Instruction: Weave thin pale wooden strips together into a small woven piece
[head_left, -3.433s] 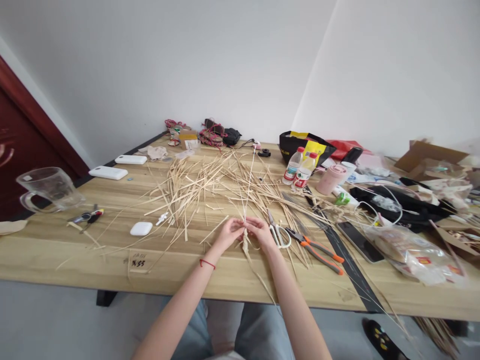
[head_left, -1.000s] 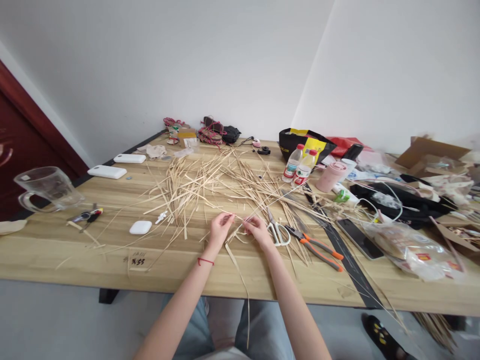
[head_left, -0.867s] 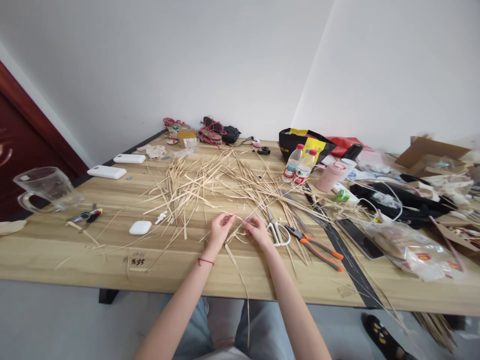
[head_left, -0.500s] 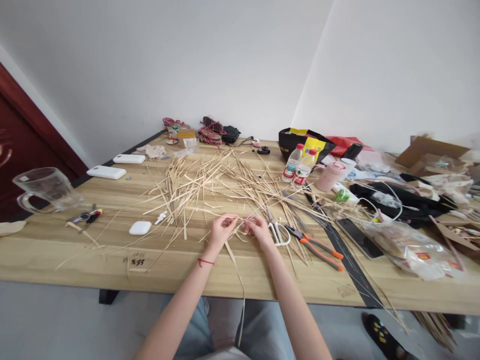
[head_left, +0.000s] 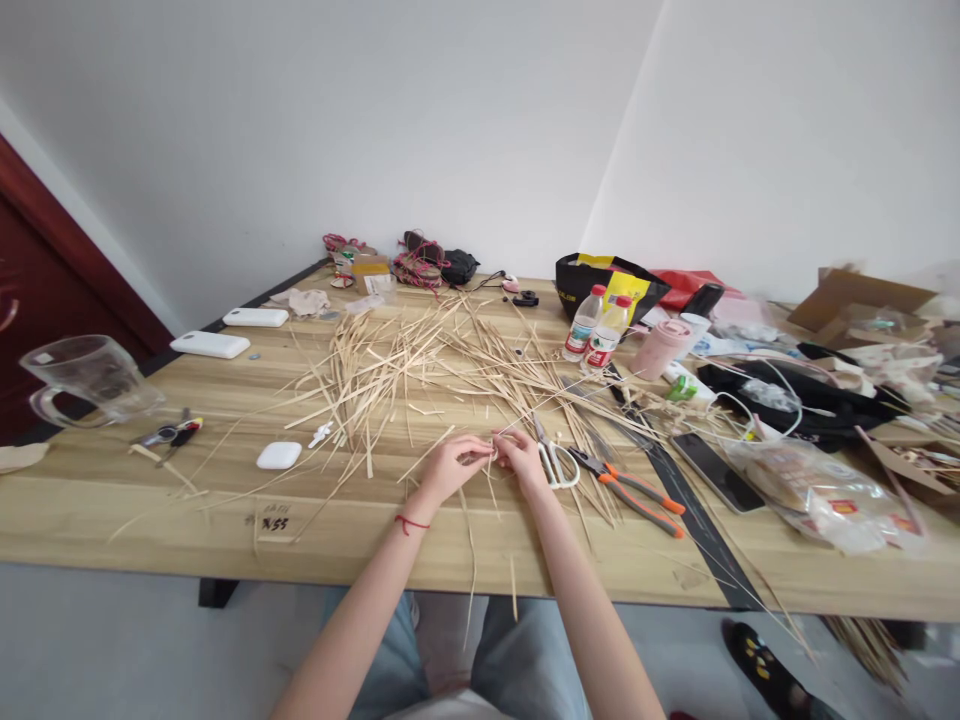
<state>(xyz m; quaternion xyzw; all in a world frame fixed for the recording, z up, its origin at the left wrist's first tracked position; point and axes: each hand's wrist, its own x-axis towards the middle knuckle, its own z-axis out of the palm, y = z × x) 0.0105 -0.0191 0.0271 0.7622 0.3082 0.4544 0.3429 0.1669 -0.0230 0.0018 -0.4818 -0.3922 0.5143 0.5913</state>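
Observation:
Close together over the near part of the table, my left hand (head_left: 455, 464) and my right hand (head_left: 520, 458) pinch thin pale straw-like strips between their fingertips. One held strip (head_left: 472, 545) hangs from below my left hand past the table edge. Just beyond the fingers spreads a loose pile of the same strips (head_left: 390, 365). White-handled scissors (head_left: 559, 468) lie right beside my right hand, their blades pointing away. Further right rest pliers (head_left: 637, 495) with orange and grey handles. The exact crossing of the strips between my fingertips is too small to make out.
A white earbud case (head_left: 279, 456) and a clear glass pitcher (head_left: 90, 380) are on the left. Two bottles (head_left: 600, 340), a pink cup (head_left: 660, 350), a phone (head_left: 718, 473) and a plastic bag (head_left: 829, 495) crowd the right. The table edge (head_left: 300, 583) runs before my legs.
My hands have come closer together, the left one shifting right and its fingers curling inward. The dangling strip has changed position, and a second short end now shows near the table edge.

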